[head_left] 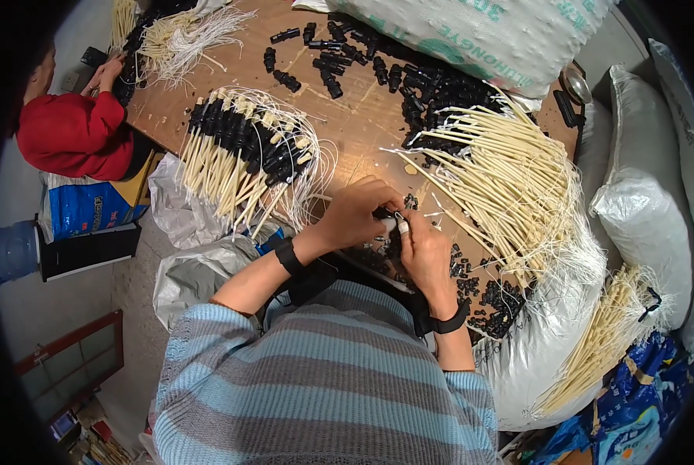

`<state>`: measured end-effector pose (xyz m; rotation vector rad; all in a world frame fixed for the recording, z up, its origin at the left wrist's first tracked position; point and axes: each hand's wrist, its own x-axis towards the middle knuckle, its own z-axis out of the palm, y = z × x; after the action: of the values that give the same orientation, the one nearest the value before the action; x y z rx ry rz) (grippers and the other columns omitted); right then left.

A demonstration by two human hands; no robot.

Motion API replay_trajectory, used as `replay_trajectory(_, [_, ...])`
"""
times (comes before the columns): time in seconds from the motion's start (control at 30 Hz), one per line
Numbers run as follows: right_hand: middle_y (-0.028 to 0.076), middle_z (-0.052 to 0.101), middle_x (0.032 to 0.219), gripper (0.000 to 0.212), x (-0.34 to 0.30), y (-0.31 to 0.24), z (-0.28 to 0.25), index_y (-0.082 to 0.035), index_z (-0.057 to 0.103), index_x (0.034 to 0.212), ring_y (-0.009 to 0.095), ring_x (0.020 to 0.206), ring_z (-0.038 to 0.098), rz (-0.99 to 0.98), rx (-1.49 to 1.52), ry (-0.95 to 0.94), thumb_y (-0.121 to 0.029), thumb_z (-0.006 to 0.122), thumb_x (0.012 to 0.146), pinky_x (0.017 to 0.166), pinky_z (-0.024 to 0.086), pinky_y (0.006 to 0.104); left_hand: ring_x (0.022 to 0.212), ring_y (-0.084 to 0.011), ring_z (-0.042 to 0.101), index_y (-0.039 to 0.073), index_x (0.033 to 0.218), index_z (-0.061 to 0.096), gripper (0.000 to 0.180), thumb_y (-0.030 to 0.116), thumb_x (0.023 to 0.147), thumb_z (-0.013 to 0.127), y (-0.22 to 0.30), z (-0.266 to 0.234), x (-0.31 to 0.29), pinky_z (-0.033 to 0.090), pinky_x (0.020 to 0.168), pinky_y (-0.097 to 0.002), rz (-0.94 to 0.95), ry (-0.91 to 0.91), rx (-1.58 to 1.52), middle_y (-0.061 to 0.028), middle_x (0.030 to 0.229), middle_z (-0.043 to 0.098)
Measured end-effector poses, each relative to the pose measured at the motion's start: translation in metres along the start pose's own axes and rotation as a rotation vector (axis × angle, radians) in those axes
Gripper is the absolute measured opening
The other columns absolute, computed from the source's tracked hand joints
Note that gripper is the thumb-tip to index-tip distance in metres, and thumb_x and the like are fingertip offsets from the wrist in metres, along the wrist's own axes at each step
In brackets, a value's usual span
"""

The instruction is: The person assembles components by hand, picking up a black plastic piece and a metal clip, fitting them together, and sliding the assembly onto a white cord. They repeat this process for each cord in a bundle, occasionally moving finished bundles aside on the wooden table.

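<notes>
Close together at the table's near edge, my left hand (355,215) and my right hand (426,249) meet at their fingertips. Both are closed in a pinch around a small dark piece, mostly hidden by the fingers. A white wrap circles one right finger. Left of my hands lies a row of cream tubes with black fittings (242,151) and loose white strings. To the right, a large bundle of cream tubes with white string ends (494,163) fans across the table. Small black parts (498,301) are scattered beside and under my right hand.
Behind the tubes, black cylindrical fittings (420,93) are heaped beside a big white woven sack (471,39). More full sacks (645,190) stand at the right. A co-worker in a red top (72,136) sits at the far left, near another tube bundle (180,39).
</notes>
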<state>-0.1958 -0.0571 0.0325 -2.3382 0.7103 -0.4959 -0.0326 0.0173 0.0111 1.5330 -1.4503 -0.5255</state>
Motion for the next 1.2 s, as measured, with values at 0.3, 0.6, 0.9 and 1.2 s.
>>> replay_trajectory(0.3, [0.018, 0.066, 0.080, 0.013, -0.005, 0.004, 0.000, -0.003, 0.064, 0.099, 0.033, 0.066, 0.065, 0.002, 0.062, 0.058, -0.008, 0.063, 0.087, 0.058, 0.050, 0.0366, 0.073, -0.0170, 0.062, 0.002, 0.085, 0.065, 0.017, -0.007, 0.070, 0.065, -0.001, 0.001, -0.003, 0.048, 0.066, -0.0275, -0.222, 0.016, -0.402, -0.0067, 0.081, 0.064])
replay_trajectory(0.6, [0.013, 0.061, 0.067, 0.012, -0.023, 0.020, 0.003, -0.001, 0.066, 0.094, 0.023, 0.057, 0.060, 0.118, 0.166, 0.013, -0.009, 0.061, 0.087, 0.056, 0.047, 0.0315, 0.077, -0.0238, 0.062, 0.008, 0.083, 0.065, 0.022, -0.003, 0.064, 0.068, -0.008, 0.014, 0.008, 0.049, 0.065, -0.0326, 0.202, -0.021, -0.049, -0.0037, 0.082, 0.063])
replay_trajectory(0.9, [-0.001, 0.045, 0.057, 0.011, -0.039, 0.034, -0.003, -0.001, 0.065, 0.090, 0.006, 0.054, 0.041, 0.418, 0.287, 0.082, -0.009, 0.060, 0.085, 0.051, 0.036, 0.0240, 0.069, -0.0240, 0.059, 0.006, 0.093, 0.064, 0.029, -0.005, 0.066, 0.062, -0.058, 0.012, 0.027, 0.049, 0.064, -0.0317, 0.044, -0.085, 0.268, -0.0070, 0.084, 0.060])
replay_trajectory(1.2, [-0.007, 0.045, 0.058, 0.011, -0.027, 0.049, 0.014, 0.000, 0.065, 0.086, 0.002, 0.054, 0.038, 0.481, 0.408, 0.034, -0.008, 0.058, 0.088, 0.050, 0.032, 0.0214, 0.069, -0.0211, 0.061, 0.007, 0.104, 0.064, 0.036, -0.004, 0.069, 0.061, -0.047, -0.008, 0.014, 0.050, 0.063, -0.0304, -0.127, 0.054, 0.362, -0.0082, 0.087, 0.065])
